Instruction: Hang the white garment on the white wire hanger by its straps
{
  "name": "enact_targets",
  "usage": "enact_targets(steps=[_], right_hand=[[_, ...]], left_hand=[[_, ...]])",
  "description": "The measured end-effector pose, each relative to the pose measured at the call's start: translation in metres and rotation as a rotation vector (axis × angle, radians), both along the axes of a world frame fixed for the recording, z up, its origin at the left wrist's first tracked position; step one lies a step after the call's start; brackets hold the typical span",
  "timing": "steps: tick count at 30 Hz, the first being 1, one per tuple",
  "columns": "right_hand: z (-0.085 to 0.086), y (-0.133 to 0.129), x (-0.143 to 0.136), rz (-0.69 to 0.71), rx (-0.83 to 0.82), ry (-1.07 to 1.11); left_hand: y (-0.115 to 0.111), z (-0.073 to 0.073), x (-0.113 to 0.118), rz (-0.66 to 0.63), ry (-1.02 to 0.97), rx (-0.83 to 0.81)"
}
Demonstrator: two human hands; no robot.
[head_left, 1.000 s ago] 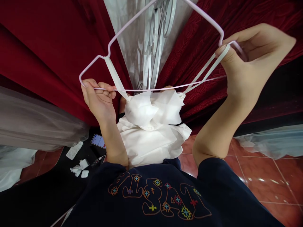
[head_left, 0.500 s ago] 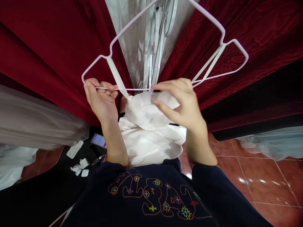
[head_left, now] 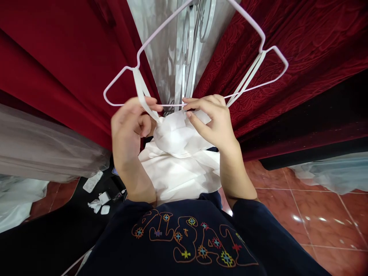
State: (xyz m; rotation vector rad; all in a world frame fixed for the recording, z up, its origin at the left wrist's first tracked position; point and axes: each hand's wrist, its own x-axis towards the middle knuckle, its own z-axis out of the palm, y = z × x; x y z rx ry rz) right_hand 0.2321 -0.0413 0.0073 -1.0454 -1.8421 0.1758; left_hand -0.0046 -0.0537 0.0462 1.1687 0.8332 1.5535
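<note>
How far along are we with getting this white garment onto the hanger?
Looks done: both straps loop over the hanger's notches. In hand: the left hand's fingers are at the left strap; the right hand's fingers are by the lower bar. Perhaps remaining: smoothing the white garment, which lies bunched below. The hanger's top is out of view.

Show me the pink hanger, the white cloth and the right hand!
Pink hanger [head_left: 246, 17]: head view, on its upper right bar.
White cloth [head_left: 181, 174]: head view, on its lower folds.
Right hand [head_left: 218, 123]: head view, middle of its back.
</note>
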Motion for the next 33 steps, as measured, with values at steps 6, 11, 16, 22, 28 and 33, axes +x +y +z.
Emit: enact_targets(steps=[6, 11, 16, 22, 28, 33], right_hand=[[0.001, -0.003, 0.009, 0.014, 0.009, 0.012], [-0.001, -0.004, 0.006, -0.001, -0.004, 0.003], [0.0, -0.009, -0.005, 0.03, 0.019, 0.041], [0.0, 0.002, 0.014, -0.085, 0.294, 0.394], [-0.005, 0.034, 0.059, -0.204, 0.087, 0.674], [0.008, 0.023, 0.051, -0.155, -0.082, 0.676]], left_hand=[[0.012, 0.01, -0.013, 0.357, -0.245, 0.283], [0.017, -0.019, -0.029, 0.433, -0.051, 0.064], [0.013, -0.023, -0.008, 0.176, -0.012, 0.01], [0.009, -0.016, 0.016, 0.194, -0.078, 0.022], [0.016, -0.022, 0.012, 0.194, -0.07, 0.063], [0.019, -0.025, 0.013, 0.242, -0.054, 0.051]])
